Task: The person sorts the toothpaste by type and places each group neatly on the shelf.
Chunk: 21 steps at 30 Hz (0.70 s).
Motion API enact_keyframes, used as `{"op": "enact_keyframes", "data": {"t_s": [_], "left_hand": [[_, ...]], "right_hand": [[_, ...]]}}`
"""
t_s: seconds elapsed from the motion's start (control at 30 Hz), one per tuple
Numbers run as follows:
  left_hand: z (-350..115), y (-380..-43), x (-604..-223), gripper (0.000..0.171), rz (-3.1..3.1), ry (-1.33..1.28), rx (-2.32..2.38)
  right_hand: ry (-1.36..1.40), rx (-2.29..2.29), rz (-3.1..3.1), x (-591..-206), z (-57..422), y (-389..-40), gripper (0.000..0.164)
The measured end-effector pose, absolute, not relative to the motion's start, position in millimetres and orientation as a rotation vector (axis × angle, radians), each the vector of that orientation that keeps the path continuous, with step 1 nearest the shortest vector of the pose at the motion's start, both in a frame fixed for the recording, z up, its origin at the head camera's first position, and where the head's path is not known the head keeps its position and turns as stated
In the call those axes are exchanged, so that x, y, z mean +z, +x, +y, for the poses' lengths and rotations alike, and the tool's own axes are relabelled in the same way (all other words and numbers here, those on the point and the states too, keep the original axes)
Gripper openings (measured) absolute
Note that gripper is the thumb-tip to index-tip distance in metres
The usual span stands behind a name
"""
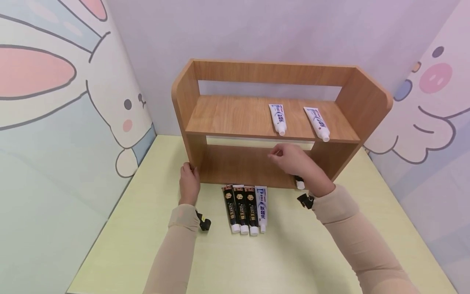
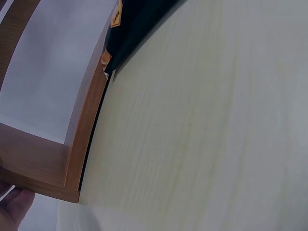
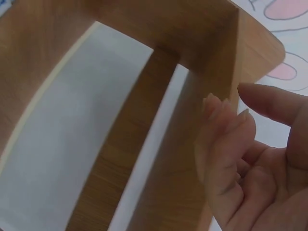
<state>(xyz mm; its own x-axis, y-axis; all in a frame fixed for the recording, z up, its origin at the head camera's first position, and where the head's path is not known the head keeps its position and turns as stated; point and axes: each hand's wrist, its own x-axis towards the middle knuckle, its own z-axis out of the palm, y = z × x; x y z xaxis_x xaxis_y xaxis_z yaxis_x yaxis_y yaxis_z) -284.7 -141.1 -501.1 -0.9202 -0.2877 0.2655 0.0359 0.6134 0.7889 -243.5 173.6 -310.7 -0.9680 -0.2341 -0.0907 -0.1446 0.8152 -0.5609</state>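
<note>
At the left side of a two-tier wooden shelf point(image 1: 235, 116), my left hand point(image 1: 189, 185) grips the lower front edge of its side panel. Fingertips point(image 2: 19, 204) show against that panel in the left wrist view. My right hand point(image 1: 293, 159) hovers in front of the lower tier with nothing in it; thumb and bent fingers stand apart in the right wrist view. Below the right wrist, a black toothpaste tube point(image 1: 300, 182) is mostly hidden, its white cap showing. Two white toothpaste tubes, one left point(image 1: 278, 119) and one right point(image 1: 317, 124), lie on the upper tier.
Several black toothpaste tubes point(image 1: 240, 208) and one white tube point(image 1: 262, 208) lie side by side on the pale table point(image 1: 235, 265) before the shelf, caps toward me. Walls with cartoon animals point(image 1: 433, 106) stand on both sides and behind.
</note>
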Motion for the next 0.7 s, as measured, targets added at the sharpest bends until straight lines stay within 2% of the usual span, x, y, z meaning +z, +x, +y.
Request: {"op": "enact_keyframes", "data": {"t_s": [0.7], "left_hand": [[-141.3, -283.6, -500.9, 0.024, -2.452, 0.187, -1.204]], "right_hand": [[-0.189, -0.815, 2.617, -387.2, 172.3, -240.6, 0.031]]}}
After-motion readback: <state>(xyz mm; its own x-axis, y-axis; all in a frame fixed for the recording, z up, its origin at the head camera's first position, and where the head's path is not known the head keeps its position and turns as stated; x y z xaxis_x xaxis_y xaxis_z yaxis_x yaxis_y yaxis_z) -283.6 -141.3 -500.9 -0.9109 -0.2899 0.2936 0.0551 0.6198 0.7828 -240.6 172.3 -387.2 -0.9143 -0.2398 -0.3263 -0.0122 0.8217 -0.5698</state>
